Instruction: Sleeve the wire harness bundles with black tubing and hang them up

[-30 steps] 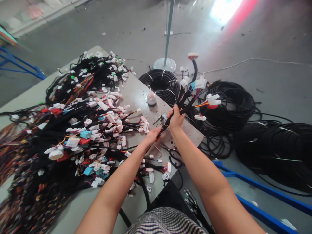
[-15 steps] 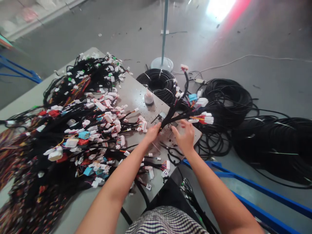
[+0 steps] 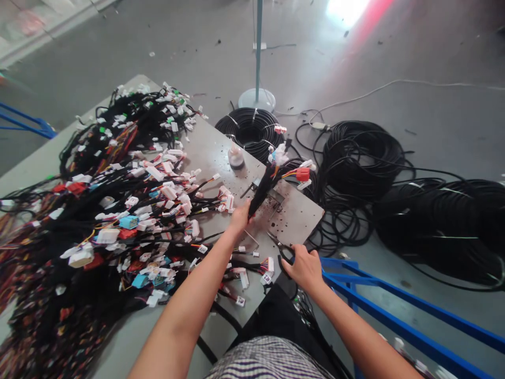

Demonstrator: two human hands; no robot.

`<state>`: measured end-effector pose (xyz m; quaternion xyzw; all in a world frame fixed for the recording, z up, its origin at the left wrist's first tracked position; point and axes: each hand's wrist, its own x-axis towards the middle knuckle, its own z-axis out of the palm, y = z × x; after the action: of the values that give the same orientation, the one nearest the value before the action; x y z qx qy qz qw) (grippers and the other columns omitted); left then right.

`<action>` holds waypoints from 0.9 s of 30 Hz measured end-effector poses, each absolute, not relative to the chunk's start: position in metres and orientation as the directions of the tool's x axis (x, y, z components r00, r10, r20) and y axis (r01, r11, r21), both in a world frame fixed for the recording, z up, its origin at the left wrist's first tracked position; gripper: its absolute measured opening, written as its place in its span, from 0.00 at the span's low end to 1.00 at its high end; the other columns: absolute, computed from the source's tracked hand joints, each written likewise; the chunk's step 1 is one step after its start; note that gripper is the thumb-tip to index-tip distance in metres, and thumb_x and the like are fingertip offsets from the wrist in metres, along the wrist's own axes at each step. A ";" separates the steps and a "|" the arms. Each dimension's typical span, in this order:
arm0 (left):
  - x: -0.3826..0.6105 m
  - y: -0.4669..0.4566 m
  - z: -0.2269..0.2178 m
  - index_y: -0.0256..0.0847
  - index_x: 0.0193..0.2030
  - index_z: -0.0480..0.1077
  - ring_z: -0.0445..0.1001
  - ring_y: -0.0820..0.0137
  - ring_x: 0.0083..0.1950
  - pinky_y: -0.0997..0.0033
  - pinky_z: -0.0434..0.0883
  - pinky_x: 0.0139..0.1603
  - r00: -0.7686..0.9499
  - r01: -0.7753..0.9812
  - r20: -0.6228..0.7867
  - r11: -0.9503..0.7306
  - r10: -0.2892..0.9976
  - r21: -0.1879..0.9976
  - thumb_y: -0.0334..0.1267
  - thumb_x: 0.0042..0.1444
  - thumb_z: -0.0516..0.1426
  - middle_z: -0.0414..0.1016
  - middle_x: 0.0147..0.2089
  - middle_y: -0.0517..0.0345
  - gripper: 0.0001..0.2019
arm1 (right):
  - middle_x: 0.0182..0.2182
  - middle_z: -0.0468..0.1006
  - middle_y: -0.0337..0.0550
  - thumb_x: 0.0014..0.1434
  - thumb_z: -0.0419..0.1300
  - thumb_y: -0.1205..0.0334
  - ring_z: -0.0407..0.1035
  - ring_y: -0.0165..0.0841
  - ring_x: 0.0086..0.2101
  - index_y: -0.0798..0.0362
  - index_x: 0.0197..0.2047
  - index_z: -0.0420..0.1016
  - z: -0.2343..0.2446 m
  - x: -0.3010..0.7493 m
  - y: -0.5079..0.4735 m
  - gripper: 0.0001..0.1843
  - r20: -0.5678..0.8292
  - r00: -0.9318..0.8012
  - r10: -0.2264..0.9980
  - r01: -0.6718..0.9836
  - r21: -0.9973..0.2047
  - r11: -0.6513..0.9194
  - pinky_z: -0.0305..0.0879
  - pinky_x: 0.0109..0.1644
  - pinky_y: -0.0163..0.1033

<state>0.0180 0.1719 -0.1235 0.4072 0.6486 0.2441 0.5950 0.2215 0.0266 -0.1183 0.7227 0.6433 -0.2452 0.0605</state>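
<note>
My left hand is closed around a black wire harness and holds it up over the grey table. The harness fans out to white and red connectors beyond the table's far edge. My right hand rests at the table's near edge with its fingers curled on the black handles of a pair of scissors. The scissor blades point toward the middle of the table.
A big heap of black harnesses with white, blue and red connectors covers the table's left side. A small white bottle stands near the far edge. Black cable coils lie on the floor. A blue metal frame runs at right, near a fan stand.
My right hand let go of the harness and came down toward me onto the scissors. The harness ends dropped lower, held by my left hand alone.
</note>
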 end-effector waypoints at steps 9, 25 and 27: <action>0.002 0.161 -0.119 0.37 0.23 0.67 0.55 0.76 0.15 0.73 0.54 0.20 0.146 0.040 -0.548 0.548 0.824 0.835 0.72 0.51 0.46 0.61 0.14 0.60 0.35 | 0.19 0.66 0.36 0.46 0.58 0.24 0.62 0.25 0.18 0.57 0.33 0.68 -0.101 0.206 0.099 0.38 -0.735 -0.448 0.509 0.155 -0.625 -0.765 0.58 0.23 0.30; 0.008 0.151 -0.112 0.38 0.26 0.69 0.56 0.74 0.18 0.70 0.54 0.22 0.130 0.121 -0.471 0.458 0.872 0.881 0.66 0.56 0.48 0.60 0.16 0.58 0.30 | 0.09 0.62 0.39 0.43 0.68 0.39 0.55 0.26 0.10 0.56 0.17 0.67 -0.082 0.204 0.142 0.28 -0.780 -0.351 0.518 0.388 -0.625 -0.678 0.53 0.11 0.31; 0.007 0.150 -0.110 0.38 0.25 0.68 0.56 0.74 0.18 0.70 0.54 0.22 0.135 0.124 -0.476 0.461 0.869 0.879 0.67 0.56 0.48 0.60 0.16 0.59 0.31 | 0.09 0.62 0.38 0.42 0.68 0.38 0.55 0.25 0.10 0.56 0.17 0.67 -0.081 0.205 0.141 0.29 -0.788 -0.370 0.492 0.359 -0.609 -0.707 0.52 0.11 0.31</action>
<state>0.0067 0.1504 -0.1102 0.4239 0.5856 0.2994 0.6227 0.2054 0.1408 -0.0810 0.5595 0.3801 -0.7351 -0.0452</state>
